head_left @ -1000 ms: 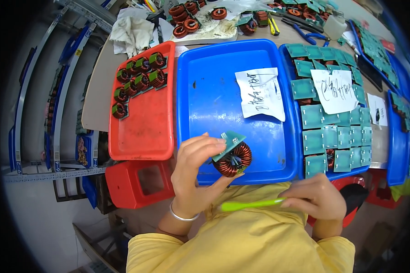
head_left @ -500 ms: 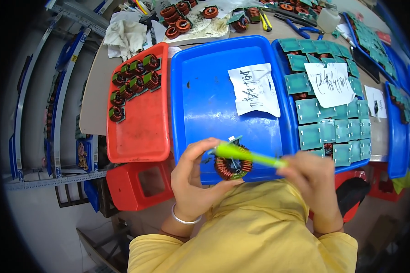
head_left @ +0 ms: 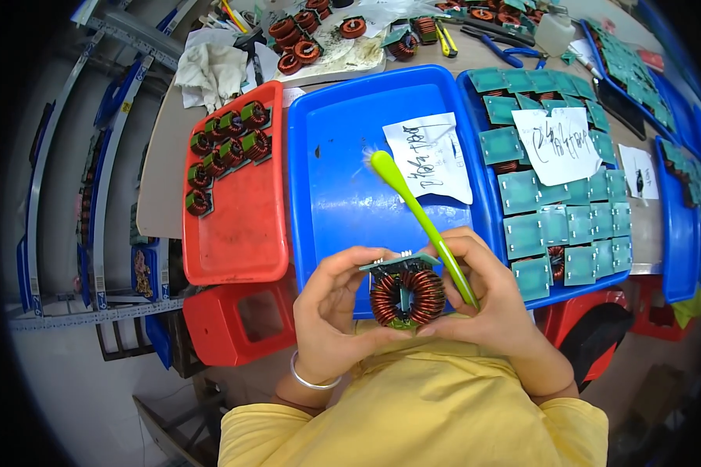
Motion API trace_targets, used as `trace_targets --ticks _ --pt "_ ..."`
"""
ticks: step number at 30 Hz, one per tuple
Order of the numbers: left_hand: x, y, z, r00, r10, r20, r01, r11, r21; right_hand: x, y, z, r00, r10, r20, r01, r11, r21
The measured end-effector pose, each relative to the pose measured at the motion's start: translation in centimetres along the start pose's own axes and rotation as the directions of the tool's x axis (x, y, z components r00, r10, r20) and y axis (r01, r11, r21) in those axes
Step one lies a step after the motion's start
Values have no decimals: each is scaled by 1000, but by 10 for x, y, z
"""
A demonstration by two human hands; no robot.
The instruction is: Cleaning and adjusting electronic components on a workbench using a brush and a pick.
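Observation:
A copper-wound toroidal coil (head_left: 427, 295) on a small green circuit board is held close in front of me, over the near edge of the blue tray (head_left: 308, 233). My left hand (head_left: 329, 303) grips it from the left, fingers at the board and thumb below. On the other side my right hand (head_left: 487, 303) closes round the coil's right edge. That same hand also keeps a lime green brush (head_left: 418, 208) between its fingers, pale bristles pointing up and away over the tray. A handwritten paper slip (head_left: 436, 167) lies in the tray.
Left stands a red tray (head_left: 237, 241) with several coils on boards. A second blue tray (head_left: 526, 292) at right is filled with board-mounted coils under another slip (head_left: 557, 144). Loose coils (head_left: 306, 51), pliers (head_left: 502, 50) and a yellow cutter (head_left: 446, 39) lie behind.
The brush has swung from lying across the coil to standing upright in my right hand. My right hand has moved left onto the coil, which is now turned with its ring facing me.

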State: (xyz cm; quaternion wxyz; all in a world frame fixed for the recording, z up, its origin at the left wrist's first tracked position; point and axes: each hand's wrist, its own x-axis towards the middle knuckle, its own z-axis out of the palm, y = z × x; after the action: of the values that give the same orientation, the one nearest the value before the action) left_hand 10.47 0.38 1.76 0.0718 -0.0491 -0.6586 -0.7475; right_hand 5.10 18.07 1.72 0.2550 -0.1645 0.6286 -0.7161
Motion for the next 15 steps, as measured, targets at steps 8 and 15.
trace_targets --ticks 8,15 --pt "5 11 -2 975 166 146 -209 908 363 2 9 1 1000 -17 26 13 987 161" --pt "8 15 10 977 161 137 -211 767 606 -2 4 7 995 31 -96 -26 999 48"
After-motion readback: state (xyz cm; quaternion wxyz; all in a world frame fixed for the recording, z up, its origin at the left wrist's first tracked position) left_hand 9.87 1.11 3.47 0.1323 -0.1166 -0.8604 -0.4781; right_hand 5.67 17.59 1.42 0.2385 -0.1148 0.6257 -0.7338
